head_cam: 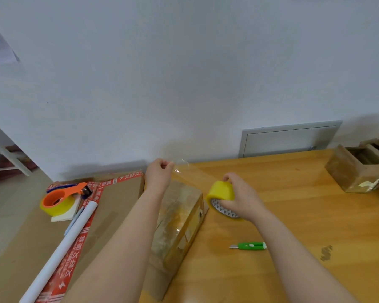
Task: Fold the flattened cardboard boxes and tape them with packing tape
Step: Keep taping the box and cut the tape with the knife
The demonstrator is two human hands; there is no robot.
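Fingers [165, 165] of the left hand [159, 174] are curled together, pinching the free end of a clear tape strip [185, 171] just above the centre of the frame. The strip stretches down and to the right to a yellow tape roll [220, 192]. The right hand [242, 197] grips this roll from above with its fingers wrapped over the rim, and the roll is tilted so that its patterned core faces the bottom of the frame.

Below the strip and between the two forearms lies the cardboard box [184, 208], closed and already glossy with tape. It sits at the left edge of the wooden worktop [304, 215] and runs from the centre of the frame down towards the lower edge, partly hidden by the left forearm.

A green utility knife [249, 246] lies on the worktop right of the box, just beside the right forearm. A second taped box [352, 173] stands in the right part of the frame, well apart from the hands.

Left of the worktop is a large carton [116, 195] with red printed tape. On it rest an orange tape dispenser [59, 199] holding a yellow roll, a white paper tube [61, 250] and a pen [74, 219]. A grey wall panel [289, 139] sits behind the worktop.
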